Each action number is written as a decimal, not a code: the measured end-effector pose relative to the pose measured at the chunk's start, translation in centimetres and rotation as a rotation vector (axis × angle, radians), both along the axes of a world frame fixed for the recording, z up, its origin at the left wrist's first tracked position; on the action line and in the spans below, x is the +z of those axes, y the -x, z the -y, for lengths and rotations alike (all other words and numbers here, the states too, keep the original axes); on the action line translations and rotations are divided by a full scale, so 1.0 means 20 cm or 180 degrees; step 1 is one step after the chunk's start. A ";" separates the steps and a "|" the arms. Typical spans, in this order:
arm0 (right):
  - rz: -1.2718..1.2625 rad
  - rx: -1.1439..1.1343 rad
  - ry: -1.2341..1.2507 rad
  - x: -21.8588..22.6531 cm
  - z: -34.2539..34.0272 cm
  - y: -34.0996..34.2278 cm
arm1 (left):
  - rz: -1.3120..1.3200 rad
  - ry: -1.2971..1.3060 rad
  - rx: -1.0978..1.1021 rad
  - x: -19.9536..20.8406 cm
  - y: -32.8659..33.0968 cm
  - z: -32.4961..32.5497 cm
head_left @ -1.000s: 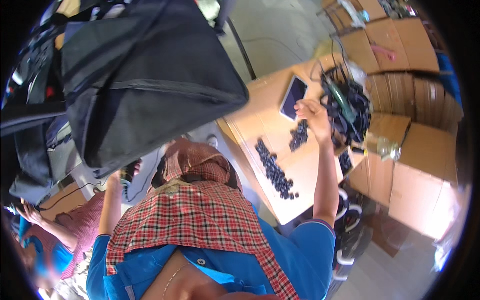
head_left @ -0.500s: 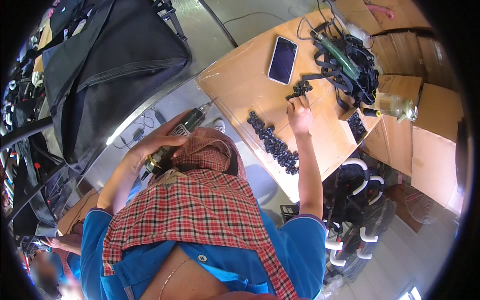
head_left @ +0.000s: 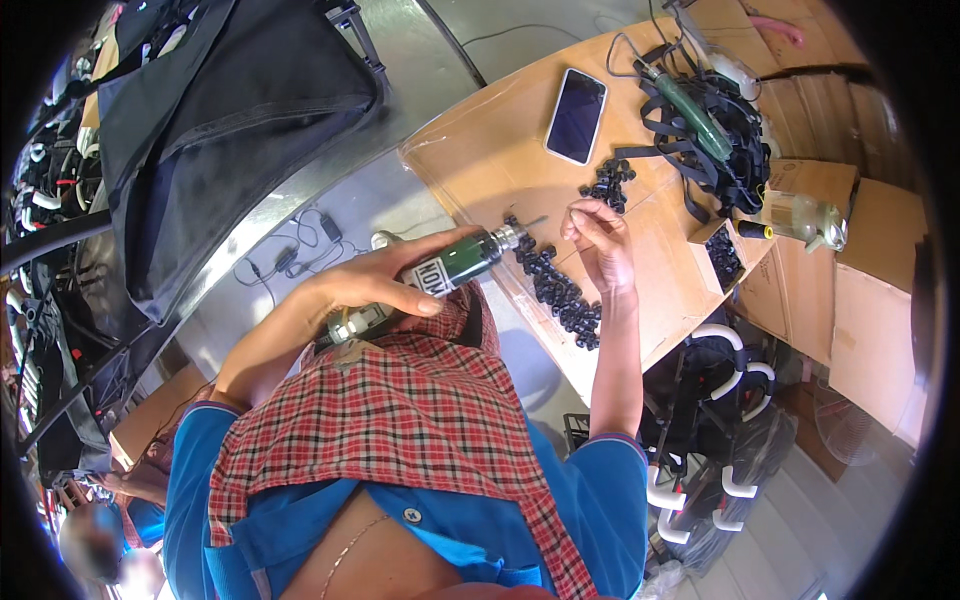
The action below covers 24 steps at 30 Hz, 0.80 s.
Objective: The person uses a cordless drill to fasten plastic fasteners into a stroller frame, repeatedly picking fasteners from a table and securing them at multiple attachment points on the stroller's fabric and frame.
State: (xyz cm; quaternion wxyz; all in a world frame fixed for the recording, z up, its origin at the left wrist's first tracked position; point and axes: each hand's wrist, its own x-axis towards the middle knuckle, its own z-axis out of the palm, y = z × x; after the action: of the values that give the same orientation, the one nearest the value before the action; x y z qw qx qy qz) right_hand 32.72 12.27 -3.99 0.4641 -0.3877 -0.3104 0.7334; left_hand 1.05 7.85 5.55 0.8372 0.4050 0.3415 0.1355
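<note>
My left hand point(head_left: 385, 280) is wrapped round a dark green electric screwdriver point(head_left: 455, 262), whose metal bit points right toward my other hand. Raised over the cardboard-covered table point(head_left: 480, 130), my right hand point(head_left: 602, 240) has its fingertips pinched together near the bit's tip. Whatever sits in that pinch is too small or hidden to make out. Below and left of it runs a row of small black plastic parts point(head_left: 555, 285). Just beyond the right hand lies a smaller cluster of similar black parts point(head_left: 608, 183).
A phone point(head_left: 576, 115) lies at the table's far side. Black straps point(head_left: 730, 165) are heaped at right with another green screwdriver point(head_left: 690, 112) on top. Nearby are a small box of black parts point(head_left: 722, 255) and a clear jar point(head_left: 808, 220). Black fabric point(head_left: 230, 140) hangs at left.
My left hand has brought the screwdriver right and over the table edge. My right hand has drawn back from the small cluster of parts, turning its pinched fingers toward the bit.
</note>
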 end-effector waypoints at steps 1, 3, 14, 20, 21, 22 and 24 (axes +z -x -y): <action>-0.0106 0.0089 -0.0008 0.01 0.01 0.02 | -0.0020 -0.0124 0.0017 -0.01 -0.01 0.01; -0.0356 0.0044 0.0033 0.02 0.03 0.05 | -0.0069 -0.0375 0.0021 -0.06 -0.03 0.02; 0.0043 0.0159 -0.0021 0.04 0.06 0.09 | -0.0246 -0.0259 -0.0018 -0.03 -0.05 0.03; 0.0054 0.0225 0.0089 0.05 0.05 0.09 | -0.0309 -0.0369 -0.0064 -0.04 -0.06 0.03; 0.0115 0.0241 0.0080 0.04 0.05 0.09 | -0.0350 -0.0313 -0.0128 -0.02 -0.06 0.02; 0.0333 0.0335 -0.0029 0.04 0.06 0.08 | -0.0390 -0.0257 -0.0193 0.00 -0.06 0.01; 0.0780 0.0531 -0.0250 0.04 0.05 0.07 | -0.0379 -0.0222 -0.0186 -0.01 -0.06 0.01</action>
State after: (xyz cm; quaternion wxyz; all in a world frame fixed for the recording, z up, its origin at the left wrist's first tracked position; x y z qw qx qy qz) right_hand 31.36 11.21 -3.20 0.3749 -0.4287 -0.4243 0.7040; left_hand 2.17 7.55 5.42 0.8044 0.4510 0.3739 0.0984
